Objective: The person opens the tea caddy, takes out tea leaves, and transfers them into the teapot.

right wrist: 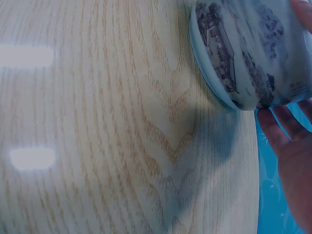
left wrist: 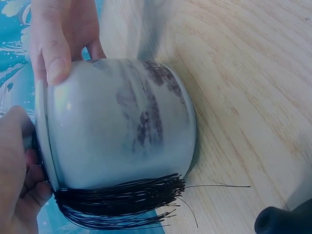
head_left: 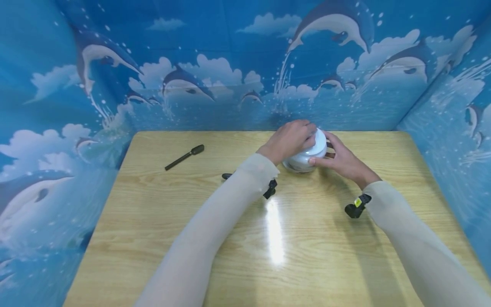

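A white ceramic jar with a dark landscape print stands near the table's back edge, its pale lid on top. My left hand curls its fingers at the lid's left side. What exactly those fingers grip is something I cannot tell. Beside them, black tassel-like strands run down along the jar's side in the left wrist view. My right hand holds the jar from the right, thumb on the near side and fingers around the far side. The right wrist view shows its fingertips against the printed wall.
A black tool with a long handle and a wider head lies on the wooden table at the left. Another black piece is partly hidden behind my left sleeve. Dolphin-printed blue cloth encloses the back and sides.
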`<action>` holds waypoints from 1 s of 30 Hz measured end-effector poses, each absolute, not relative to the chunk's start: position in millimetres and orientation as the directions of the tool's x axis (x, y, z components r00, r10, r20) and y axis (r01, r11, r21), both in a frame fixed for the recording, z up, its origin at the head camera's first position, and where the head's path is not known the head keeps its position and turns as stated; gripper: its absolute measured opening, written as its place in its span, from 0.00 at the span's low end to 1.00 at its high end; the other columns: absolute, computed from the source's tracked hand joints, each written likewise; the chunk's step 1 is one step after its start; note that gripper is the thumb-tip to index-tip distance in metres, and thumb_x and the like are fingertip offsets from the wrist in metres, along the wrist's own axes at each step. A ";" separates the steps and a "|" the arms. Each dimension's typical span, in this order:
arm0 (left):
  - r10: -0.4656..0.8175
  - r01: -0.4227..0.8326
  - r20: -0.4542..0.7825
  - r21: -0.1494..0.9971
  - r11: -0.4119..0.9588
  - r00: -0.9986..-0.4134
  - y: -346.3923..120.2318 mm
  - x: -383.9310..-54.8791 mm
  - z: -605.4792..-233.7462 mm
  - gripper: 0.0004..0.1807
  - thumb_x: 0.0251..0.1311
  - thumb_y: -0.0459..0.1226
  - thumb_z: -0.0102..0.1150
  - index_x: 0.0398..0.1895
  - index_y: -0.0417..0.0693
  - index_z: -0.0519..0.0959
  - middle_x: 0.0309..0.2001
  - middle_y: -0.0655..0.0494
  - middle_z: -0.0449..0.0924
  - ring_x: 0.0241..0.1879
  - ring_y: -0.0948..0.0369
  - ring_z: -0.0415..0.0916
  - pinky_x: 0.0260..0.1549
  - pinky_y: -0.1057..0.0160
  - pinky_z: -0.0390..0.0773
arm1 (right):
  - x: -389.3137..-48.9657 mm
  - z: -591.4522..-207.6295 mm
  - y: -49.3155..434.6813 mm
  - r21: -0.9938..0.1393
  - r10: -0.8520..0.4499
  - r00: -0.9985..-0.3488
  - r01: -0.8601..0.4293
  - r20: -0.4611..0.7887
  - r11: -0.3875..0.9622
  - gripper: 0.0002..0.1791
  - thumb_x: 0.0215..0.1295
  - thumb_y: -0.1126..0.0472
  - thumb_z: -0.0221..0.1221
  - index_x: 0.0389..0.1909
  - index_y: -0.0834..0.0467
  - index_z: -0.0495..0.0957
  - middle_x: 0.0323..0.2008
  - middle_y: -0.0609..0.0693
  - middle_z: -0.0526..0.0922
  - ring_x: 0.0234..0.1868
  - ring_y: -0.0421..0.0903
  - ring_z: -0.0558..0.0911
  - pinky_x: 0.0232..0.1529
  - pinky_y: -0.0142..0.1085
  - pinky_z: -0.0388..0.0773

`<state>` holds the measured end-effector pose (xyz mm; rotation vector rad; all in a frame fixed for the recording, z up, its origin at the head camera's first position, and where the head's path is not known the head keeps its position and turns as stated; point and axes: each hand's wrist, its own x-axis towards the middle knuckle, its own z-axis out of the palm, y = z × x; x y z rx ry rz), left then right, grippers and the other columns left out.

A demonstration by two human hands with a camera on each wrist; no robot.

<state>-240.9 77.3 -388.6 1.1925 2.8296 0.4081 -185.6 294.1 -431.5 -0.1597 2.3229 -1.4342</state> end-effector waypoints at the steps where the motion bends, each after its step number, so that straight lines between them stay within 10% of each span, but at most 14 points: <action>1: 0.709 0.696 0.057 0.258 0.670 -0.703 77.6 -241.3 -388.6 0.20 0.86 0.44 0.47 0.71 0.50 0.79 0.62 0.55 0.83 0.54 0.64 0.80 0.54 0.66 0.83 | -185.6 -431.8 294.3 -0.877 -0.302 -0.912 0.112 -0.277 0.467 0.60 0.75 0.46 0.70 0.90 0.37 0.34 0.89 0.53 0.44 0.85 0.65 0.60 0.78 0.67 0.66; 30: 0.700 0.626 -0.006 0.441 0.643 -0.715 75.3 -246.1 -385.4 0.23 0.85 0.44 0.49 0.75 0.48 0.77 0.68 0.53 0.82 0.55 0.63 0.79 0.49 0.67 0.82 | -185.5 -432.9 294.3 -0.881 -0.307 -0.911 0.112 -0.275 0.459 0.59 0.76 0.46 0.69 0.90 0.36 0.34 0.89 0.51 0.41 0.84 0.66 0.61 0.75 0.67 0.70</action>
